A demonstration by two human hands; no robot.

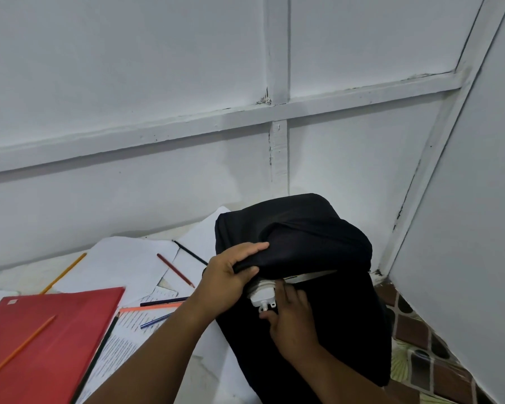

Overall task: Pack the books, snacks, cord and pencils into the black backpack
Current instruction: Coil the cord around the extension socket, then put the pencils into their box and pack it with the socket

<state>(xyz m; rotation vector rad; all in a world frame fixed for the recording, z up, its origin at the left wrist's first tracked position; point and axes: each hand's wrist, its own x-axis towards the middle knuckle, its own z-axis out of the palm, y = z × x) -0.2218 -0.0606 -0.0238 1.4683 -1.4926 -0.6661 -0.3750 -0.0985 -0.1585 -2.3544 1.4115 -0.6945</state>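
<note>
The black backpack (312, 237) stands upright against the white wall corner. My left hand (228, 282) grips its top flap and holds it lifted. Under the flap a white coiled cord with its plug (263, 297) sits at the mouth of the bag, and my right hand (292, 316) holds it with curled fingers. A red book (47, 342) lies at lower left with an orange pencil (18, 349) on it. A printed book (123, 339) lies beside it. Several pencils lie loose on the papers: a red one (175, 270), a black one (190, 252), a blue one (155, 321).
White sheets of paper (123, 260) cover the surface left of the bag. A yellow pencil (63, 274) lies at the far left by the wall. A patterned brown-tiled floor (420, 339) shows to the right. White panelled walls close in behind and on the right.
</note>
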